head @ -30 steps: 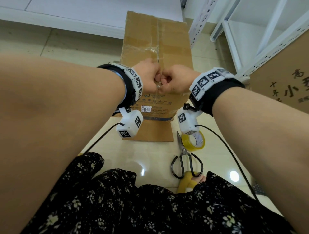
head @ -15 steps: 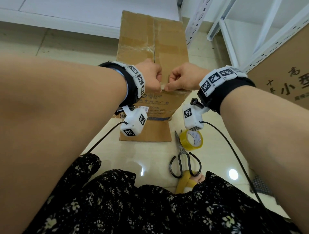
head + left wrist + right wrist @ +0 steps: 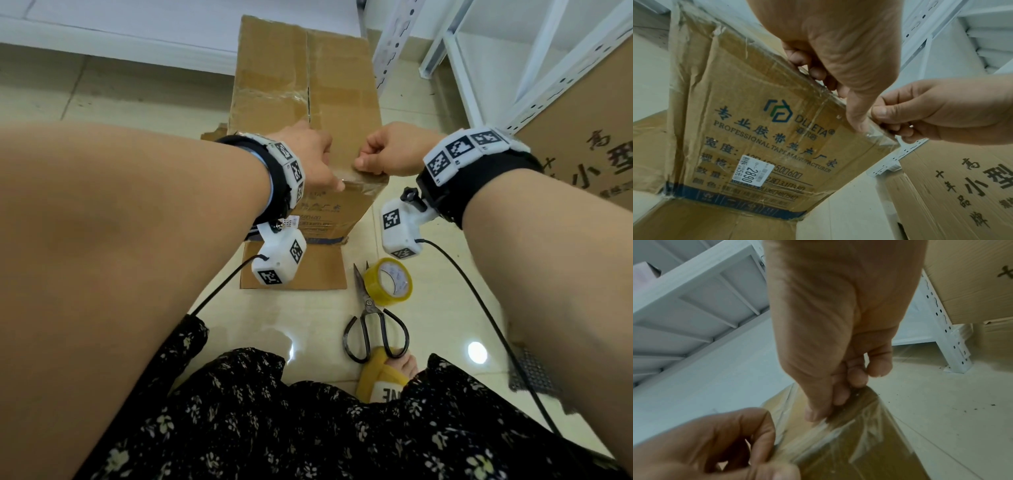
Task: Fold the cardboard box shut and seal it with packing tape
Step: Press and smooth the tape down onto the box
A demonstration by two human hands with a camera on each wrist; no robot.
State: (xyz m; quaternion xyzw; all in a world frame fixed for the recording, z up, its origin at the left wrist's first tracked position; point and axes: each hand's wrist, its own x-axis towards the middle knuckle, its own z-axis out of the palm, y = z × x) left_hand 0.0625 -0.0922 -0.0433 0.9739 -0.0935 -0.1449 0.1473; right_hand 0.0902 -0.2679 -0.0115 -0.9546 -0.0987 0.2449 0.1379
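Right now the tall brown cardboard box (image 3: 305, 102) with printed lettering stands upright on the tiled floor (image 3: 113, 89), straight ahead of the person, its top flaps folded shut with the centre seam running away from the body. Both hands sit at the near top edge: left hand (image 3: 310, 156) has fingers curled over that edge with the thumb pressing down on the front face, right hand (image 3: 390, 150) is curled and pinching a strip of clear packing tape (image 3: 877, 138) at the near right corner. Tape looks laid across the near edge and front face, though it is glossy and transparent so where it ends is hard to tell. Key relation: box's long axis is vertical, the seam's axis points front to back, and the hands are on either side of the seam's near end, the right one nearer the corner where the tape end is. Likely step is smoothing the tape over the edge. Yellow-cored tape roll (image 3: 388, 281) and black-handled scissors (image 3: 373, 329) lie on the floor just beside each other, to the right of the box base and below the right wrist. Flat cardboard sheet (image 3: 308, 270) lies under the box front.
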